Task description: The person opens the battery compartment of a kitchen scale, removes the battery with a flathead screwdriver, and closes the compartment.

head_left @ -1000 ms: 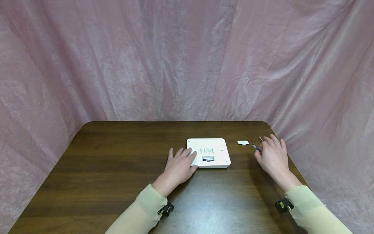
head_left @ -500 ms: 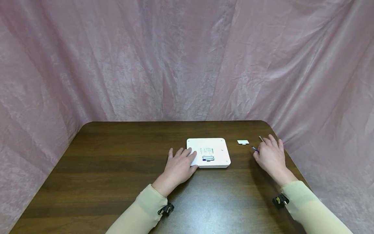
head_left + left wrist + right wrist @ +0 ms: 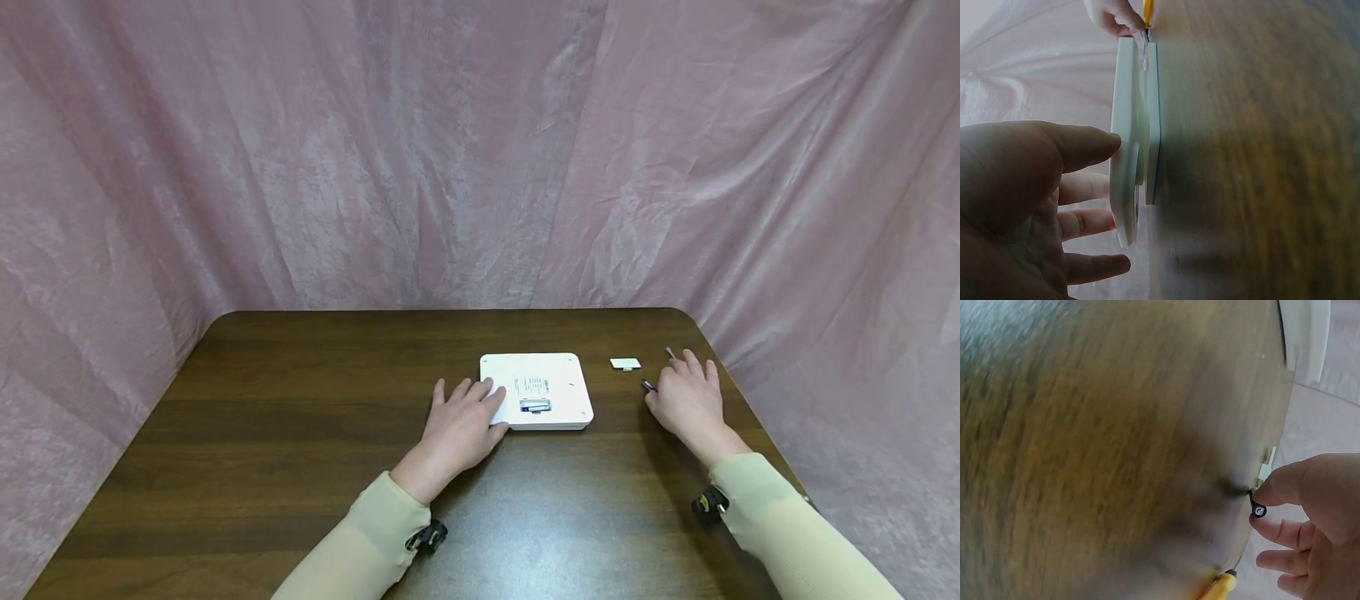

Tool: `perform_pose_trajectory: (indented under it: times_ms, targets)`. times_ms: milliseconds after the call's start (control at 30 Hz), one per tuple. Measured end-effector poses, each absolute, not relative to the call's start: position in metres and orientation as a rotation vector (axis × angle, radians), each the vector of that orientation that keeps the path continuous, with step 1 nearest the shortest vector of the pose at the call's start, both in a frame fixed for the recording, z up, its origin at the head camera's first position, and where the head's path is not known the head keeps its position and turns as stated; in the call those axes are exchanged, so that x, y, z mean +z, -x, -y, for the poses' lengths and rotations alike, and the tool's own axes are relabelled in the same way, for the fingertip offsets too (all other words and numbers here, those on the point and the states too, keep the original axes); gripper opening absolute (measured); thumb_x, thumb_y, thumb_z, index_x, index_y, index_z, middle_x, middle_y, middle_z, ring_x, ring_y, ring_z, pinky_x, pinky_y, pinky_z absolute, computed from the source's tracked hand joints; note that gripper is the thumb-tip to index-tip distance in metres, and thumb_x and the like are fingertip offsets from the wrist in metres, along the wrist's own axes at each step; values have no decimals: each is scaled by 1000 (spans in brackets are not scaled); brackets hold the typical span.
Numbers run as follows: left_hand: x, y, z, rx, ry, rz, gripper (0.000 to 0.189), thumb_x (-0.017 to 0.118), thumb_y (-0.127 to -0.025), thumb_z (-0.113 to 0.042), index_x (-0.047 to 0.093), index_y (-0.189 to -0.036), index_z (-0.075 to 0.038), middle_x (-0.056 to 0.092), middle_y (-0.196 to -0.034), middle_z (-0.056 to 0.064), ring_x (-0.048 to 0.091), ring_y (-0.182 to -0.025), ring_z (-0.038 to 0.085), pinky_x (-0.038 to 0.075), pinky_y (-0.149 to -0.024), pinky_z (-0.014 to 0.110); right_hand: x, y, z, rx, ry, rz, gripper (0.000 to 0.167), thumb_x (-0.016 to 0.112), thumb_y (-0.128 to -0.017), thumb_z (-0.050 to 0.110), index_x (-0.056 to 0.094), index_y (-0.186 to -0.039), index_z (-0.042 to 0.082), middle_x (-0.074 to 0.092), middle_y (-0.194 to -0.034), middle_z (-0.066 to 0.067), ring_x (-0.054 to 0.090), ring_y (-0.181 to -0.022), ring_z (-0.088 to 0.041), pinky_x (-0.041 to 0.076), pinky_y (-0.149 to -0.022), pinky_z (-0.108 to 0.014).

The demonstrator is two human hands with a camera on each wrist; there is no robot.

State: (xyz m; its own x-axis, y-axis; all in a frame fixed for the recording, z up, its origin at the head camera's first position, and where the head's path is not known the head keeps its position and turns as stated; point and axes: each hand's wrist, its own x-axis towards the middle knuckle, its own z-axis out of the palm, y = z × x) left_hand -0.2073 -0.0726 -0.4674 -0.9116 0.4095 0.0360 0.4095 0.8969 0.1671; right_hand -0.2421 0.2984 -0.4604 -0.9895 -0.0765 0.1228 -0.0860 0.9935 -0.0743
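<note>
A white kitchen scale point(image 3: 562, 379) lies upside down on the table, its label and battery compartment facing up. Inside the compartment sits one blue-and-silver battery point(image 3: 536, 407). My left hand point(image 3: 457, 429) rests on the scale's left side with fingers straight; in the left wrist view its thumb touches the edge of the upper part. To the right of the scale, my right hand point(image 3: 688, 407) pinches a small dark battery point(image 3: 1259, 511) between thumb and forefinger, low over the table. A small white battery cover point(image 3: 625, 364) lies between the scale and that hand.
Beside the right hand lies a screwdriver with a yellow handle point(image 3: 1220, 587); the hand hides most of it in the head view. The brown wooden table point(image 3: 300, 400) ends at a right edge close to that hand. A pink curtain point(image 3: 450, 167) hangs behind.
My right hand has moved slightly left with the battery, whose angle has turned a little. The left hand and the scale have stayed in place.
</note>
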Motion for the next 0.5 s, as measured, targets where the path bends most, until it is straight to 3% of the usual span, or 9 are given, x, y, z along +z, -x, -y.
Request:
perform_pose_trajectory:
  times_ms: [500]
  targets:
    - [-471, 209, 73, 246, -661, -3059, 58, 67, -111, -47, 58, -164, -24, 48, -171, 5, 46, -155, 39, 26, -124, 75, -466, 242, -302, 94, -108, 3067, 34, 69, -96, 18, 70, -103, -15, 60, -142, -38, 34, -152, -57, 19, -124, -77]
